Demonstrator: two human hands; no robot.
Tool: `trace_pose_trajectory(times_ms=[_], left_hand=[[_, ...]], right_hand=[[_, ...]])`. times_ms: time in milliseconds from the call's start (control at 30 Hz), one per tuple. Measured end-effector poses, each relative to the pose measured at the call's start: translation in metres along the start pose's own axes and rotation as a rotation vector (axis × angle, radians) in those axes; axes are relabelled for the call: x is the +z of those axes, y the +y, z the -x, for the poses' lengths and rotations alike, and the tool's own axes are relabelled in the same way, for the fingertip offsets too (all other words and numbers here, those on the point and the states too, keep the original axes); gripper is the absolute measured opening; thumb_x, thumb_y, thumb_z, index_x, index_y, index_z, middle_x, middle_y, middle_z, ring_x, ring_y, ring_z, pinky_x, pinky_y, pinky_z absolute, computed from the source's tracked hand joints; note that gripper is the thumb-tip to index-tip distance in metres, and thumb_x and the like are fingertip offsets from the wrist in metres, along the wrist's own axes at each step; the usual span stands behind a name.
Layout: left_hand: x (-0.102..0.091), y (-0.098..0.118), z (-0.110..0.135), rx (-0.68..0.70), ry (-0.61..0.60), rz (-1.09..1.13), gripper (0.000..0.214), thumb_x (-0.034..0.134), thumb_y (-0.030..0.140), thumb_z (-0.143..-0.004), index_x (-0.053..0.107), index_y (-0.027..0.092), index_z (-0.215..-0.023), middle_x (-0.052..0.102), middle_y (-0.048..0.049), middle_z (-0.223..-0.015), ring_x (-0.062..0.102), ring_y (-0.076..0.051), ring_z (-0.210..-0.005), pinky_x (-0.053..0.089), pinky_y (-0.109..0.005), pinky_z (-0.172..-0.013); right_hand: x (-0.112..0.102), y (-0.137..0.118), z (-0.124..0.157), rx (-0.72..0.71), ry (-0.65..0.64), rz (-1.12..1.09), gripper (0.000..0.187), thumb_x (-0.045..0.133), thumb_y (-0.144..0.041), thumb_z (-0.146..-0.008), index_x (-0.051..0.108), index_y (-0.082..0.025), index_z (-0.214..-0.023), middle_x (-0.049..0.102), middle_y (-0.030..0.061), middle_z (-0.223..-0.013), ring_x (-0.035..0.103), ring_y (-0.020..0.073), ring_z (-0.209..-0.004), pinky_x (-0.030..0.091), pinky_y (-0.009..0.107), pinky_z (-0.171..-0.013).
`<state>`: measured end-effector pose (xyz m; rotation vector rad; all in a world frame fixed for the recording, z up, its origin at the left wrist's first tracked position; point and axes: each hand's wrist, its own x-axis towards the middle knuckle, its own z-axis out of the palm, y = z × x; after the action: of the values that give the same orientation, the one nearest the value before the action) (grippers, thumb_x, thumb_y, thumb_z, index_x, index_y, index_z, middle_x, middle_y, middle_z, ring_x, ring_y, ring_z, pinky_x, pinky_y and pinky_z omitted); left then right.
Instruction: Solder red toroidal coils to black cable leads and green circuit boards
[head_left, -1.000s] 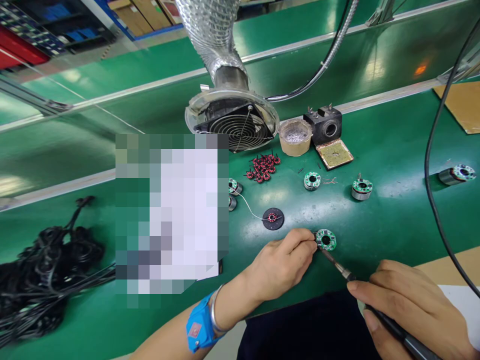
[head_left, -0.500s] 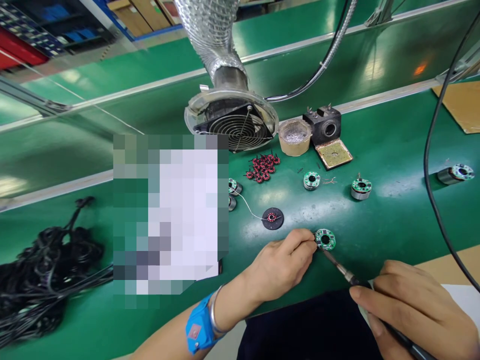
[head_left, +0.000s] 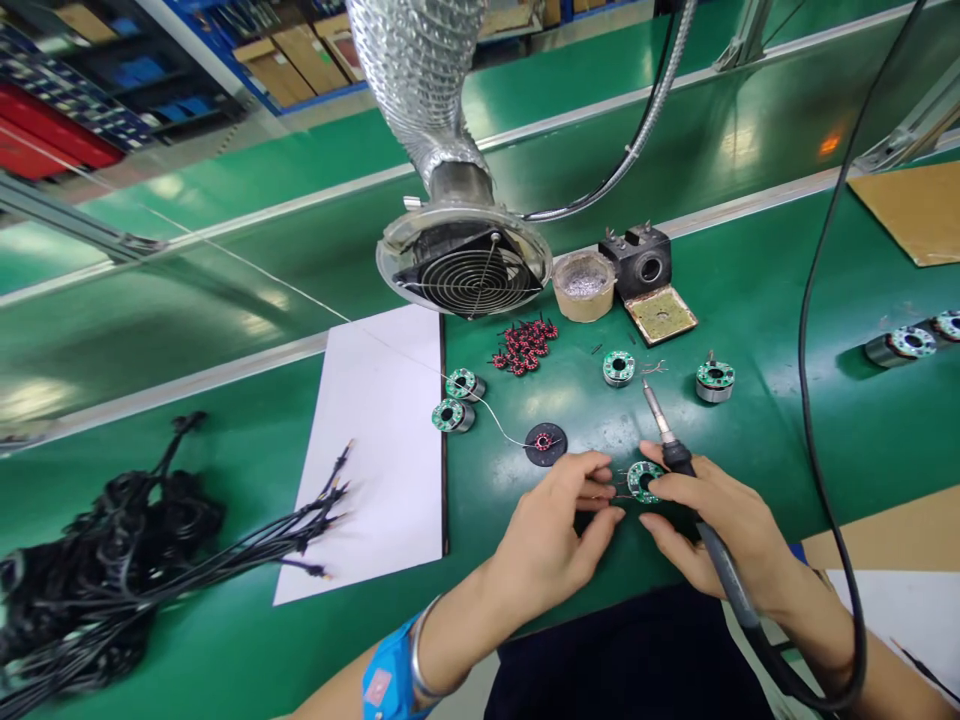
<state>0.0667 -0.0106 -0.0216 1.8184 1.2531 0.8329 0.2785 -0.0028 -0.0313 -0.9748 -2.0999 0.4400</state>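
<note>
My right hand (head_left: 739,520) has a soldering iron (head_left: 721,562) tucked in its grip, the metal tip pointing up and away from me. That hand's fingertips also touch a round green circuit board (head_left: 639,484) with a dark centre hole. Thin wires stick out from the board's left side. Just left of those wires is my left hand (head_left: 547,520), thumb and fingers apart, with nothing visible between them. Beyond it, a small red-wound ring coil (head_left: 543,441) rests on a black disc (head_left: 556,456), with a pale solder wire (head_left: 501,425) reaching it.
A fan hood (head_left: 465,265) hangs over the bench. Behind are a solder cup (head_left: 585,300), an iron stand (head_left: 646,265), and a pile of red coils (head_left: 523,347). Several motors with boards stand around, one (head_left: 715,382) at right. Black cables (head_left: 247,550) cross white paper (head_left: 382,420).
The soldering iron has come away from the board and now points away from me. My right fingers have moved onto the board. My left hand has opened and released it.
</note>
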Motion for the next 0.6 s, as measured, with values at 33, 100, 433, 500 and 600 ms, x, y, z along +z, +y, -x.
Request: trace_pose_trajectory(times_ms=[33,100,433,500,600], left_hand=[[0.001,0.000,0.000,-0.056,0.018,0.111,0.023,0.061,0.018,-0.089,0.057,0.015,-0.112,0.069,-0.0075,-0.096,0.072,-0.015,-0.077,0.064,-0.026,-0.070],[0.003,-0.001,-0.002,-0.096,0.058,0.274,0.007,0.060,0.018,-0.091,0.064,0.016,-0.096,0.069,-0.0036,-0.083,0.071,-0.013,-0.069,0.062,-0.023,-0.064],[0.001,-0.004,-0.012,0.578,0.000,-0.385,0.023,0.045,0.013,-0.098,0.066,0.020,-0.105,0.072,-0.0019,-0.087,0.070,-0.011,-0.075,0.056,-0.019,-0.065],[0.001,-0.004,-0.011,0.562,0.032,-0.427,0.023,0.044,0.013,-0.098,0.062,0.020,-0.110,0.072,-0.0023,-0.089,0.070,-0.011,-0.078,0.057,-0.019,-0.067],[0.005,-0.003,-0.010,0.502,0.104,-0.427,0.023,0.051,0.015,-0.096,0.055,0.020,-0.118,0.073,-0.0027,-0.089,0.072,-0.013,-0.077,0.059,-0.021,-0.070]], right_hand=[[0.003,0.002,0.001,0.011,-0.008,-0.015,0.026,0.060,-0.009,-0.084,0.057,-0.019,-0.108,0.068,0.0122,-0.119,0.069,0.0214,-0.104,0.059,0.035,-0.088],[0.006,0.004,0.003,0.021,-0.005,-0.038,0.027,0.059,-0.006,-0.084,0.056,-0.019,-0.108,0.070,0.0108,-0.115,0.070,0.0198,-0.103,0.059,0.032,-0.087],[0.007,0.003,0.003,0.050,0.024,0.000,0.033,0.057,-0.005,-0.085,0.055,-0.019,-0.115,0.069,0.0101,-0.117,0.069,0.0192,-0.103,0.059,0.033,-0.089],[0.006,-0.002,-0.001,0.084,0.030,-0.009,0.035,0.058,-0.008,-0.083,0.055,-0.019,-0.116,0.070,0.0100,-0.116,0.069,0.0204,-0.103,0.059,0.034,-0.088],[0.007,-0.010,-0.009,0.114,0.064,-0.064,0.037,0.059,-0.013,-0.083,0.053,-0.019,-0.119,0.068,0.0127,-0.118,0.068,0.0229,-0.106,0.059,0.038,-0.089]])
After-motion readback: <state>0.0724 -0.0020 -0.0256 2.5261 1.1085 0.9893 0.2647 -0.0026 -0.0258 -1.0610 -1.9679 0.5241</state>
